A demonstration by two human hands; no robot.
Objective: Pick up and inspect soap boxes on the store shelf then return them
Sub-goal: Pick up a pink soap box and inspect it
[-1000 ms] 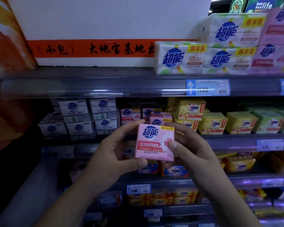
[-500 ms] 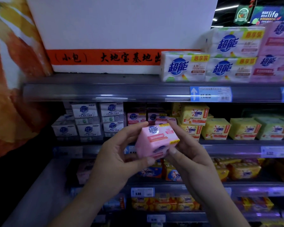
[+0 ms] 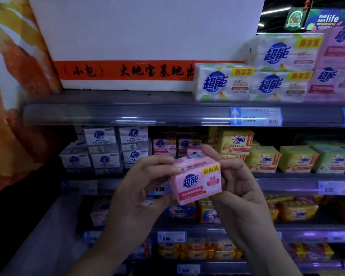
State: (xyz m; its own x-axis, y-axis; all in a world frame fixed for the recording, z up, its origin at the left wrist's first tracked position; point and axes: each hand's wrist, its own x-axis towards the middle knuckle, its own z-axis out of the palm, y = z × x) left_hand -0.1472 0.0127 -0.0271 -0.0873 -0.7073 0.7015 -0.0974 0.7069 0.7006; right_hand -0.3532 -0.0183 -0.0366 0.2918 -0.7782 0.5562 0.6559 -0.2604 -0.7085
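Observation:
A pink soap box [image 3: 195, 181] with a blue logo and a yellow corner tag is held in front of the middle shelf, tilted so its barcode top and printed front both show. My left hand [image 3: 135, 196] pinches its left end between thumb and fingers. My right hand [image 3: 235, 188] grips its right end, with one finger over the top back edge. More pink boxes of the same kind [image 3: 163, 146] stand on the shelf just behind it.
White soap packs [image 3: 106, 148] fill the middle shelf's left, yellow OMO boxes [image 3: 263, 158] its right. Large multipacks [image 3: 223, 82] sit on the top shelf [image 3: 127, 114]. Lower shelves hold orange and yellow packs [image 3: 295, 211]. An orange wall panel [image 3: 12, 116] borders the left.
Both hands have turned the pink box, from front-facing, through a tilted corner view, to showing its barcode top and front. The view has shifted slightly left and closer.

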